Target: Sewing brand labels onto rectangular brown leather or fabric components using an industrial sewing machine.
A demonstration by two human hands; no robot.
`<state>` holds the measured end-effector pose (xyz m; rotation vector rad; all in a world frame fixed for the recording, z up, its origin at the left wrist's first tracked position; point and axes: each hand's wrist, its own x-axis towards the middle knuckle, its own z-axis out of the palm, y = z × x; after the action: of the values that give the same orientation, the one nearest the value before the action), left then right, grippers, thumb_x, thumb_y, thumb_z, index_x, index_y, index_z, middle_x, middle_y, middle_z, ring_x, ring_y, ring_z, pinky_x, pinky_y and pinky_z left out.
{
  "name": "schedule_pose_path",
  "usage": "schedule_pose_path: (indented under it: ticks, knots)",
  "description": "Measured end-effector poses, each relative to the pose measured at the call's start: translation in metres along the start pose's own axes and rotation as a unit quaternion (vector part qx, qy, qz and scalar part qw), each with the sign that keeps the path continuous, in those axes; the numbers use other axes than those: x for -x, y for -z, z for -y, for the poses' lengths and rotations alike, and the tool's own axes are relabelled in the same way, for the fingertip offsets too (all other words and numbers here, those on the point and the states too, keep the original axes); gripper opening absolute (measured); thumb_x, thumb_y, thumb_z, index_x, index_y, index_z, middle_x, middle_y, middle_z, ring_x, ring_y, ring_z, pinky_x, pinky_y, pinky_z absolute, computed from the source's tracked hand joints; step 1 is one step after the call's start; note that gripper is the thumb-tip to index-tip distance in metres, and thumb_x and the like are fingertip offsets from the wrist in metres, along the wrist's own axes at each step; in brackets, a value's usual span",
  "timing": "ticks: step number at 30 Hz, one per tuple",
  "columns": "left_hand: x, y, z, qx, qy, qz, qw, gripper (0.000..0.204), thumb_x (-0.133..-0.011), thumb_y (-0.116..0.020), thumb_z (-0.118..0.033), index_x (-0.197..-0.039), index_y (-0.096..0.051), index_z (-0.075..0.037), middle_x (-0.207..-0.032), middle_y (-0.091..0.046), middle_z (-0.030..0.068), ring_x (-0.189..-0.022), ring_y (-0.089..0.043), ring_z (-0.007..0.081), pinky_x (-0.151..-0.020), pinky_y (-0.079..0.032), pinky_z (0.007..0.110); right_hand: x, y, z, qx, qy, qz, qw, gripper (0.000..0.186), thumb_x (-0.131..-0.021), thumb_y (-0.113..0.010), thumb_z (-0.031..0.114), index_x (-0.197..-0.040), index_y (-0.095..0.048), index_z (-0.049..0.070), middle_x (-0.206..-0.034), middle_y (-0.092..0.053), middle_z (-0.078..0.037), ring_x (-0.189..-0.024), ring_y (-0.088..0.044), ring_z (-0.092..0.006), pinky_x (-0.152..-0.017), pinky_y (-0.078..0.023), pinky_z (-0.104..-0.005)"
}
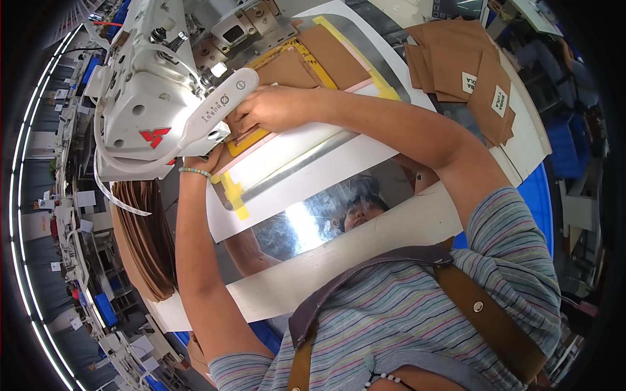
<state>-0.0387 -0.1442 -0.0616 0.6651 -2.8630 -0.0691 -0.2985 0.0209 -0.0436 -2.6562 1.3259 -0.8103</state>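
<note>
Up close, one white industrial sewing machine (156,98) stands on the white bench (339,260), and both hands work just beside its head. The right hand (270,107) lies flat, fingers spread and pressing down, on a brown leather piece (287,68) that sits in a clear plastic template (306,146) edged with yellow and pink tape. That piece lies directly under the machine's arm, near the needle area. The left hand (205,159) reaches under the machine head at the template's near corner; most of it is hidden, so whether its grip is closed on anything cannot be told. A beaded bracelet (195,172) circles the left wrist.

Two stacks of brown cut pieces are in view: one stack (456,65) lies fanned out at the far right of the bench, two of its pieces bearing small white labels; the other stack (143,241) hangs over the bench's left edge, below the machine. A shiny metal plate (313,218) set in the bench reflects light.
</note>
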Motion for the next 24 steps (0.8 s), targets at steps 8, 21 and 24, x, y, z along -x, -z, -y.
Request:
schedule_pose_path:
  ticks: [8, 21, 24]
  knots:
    - [0.023, -0.025, 0.032, 0.067, 0.011, -0.084, 0.994, 0.032, -0.091, -0.076, -0.013, -0.122, -0.074, -0.007, -0.117, -0.077, 0.0144, -0.112, -0.073, 0.0341, -0.098, -0.058, 0.044, -0.031, 0.008, -0.008, 0.062, -0.098, 0.086, 0.99, 0.035, -0.098, -0.062, 0.015, -0.129, -0.079, 0.016, -0.151, -0.064, -0.004, -0.144, -0.054, -0.0267, -0.117, -0.044, -0.0504]
    - [0.052, 0.015, -0.045, 0.254, 0.151, -0.135, 0.946, 0.029, -0.103, -0.069, -0.014, -0.126, -0.07, 0.004, -0.123, -0.075, 0.0214, -0.115, -0.071, 0.0368, -0.102, -0.052, 0.044, -0.021, 0.006, -0.006, 0.027, -0.092, 0.097, 0.991, 0.046, -0.098, -0.056, 0.011, -0.141, -0.072, 0.018, -0.149, -0.065, -0.004, -0.144, -0.052, -0.0292, -0.122, -0.04, -0.0506]
    - [0.063, 0.027, -0.055, 0.251, 0.167, -0.112, 0.947, 0.031, -0.103, -0.07, -0.017, -0.125, -0.07, 0.005, -0.128, -0.072, 0.024, -0.117, -0.069, 0.0396, -0.101, -0.052, 0.045, -0.016, 0.005, -0.002, 0.026, -0.072, 0.089, 0.993, 0.046, -0.097, -0.056, 0.01, -0.139, -0.073, 0.018, -0.147, -0.066, -0.004, -0.142, -0.053, -0.0294, -0.121, -0.04, -0.0507]
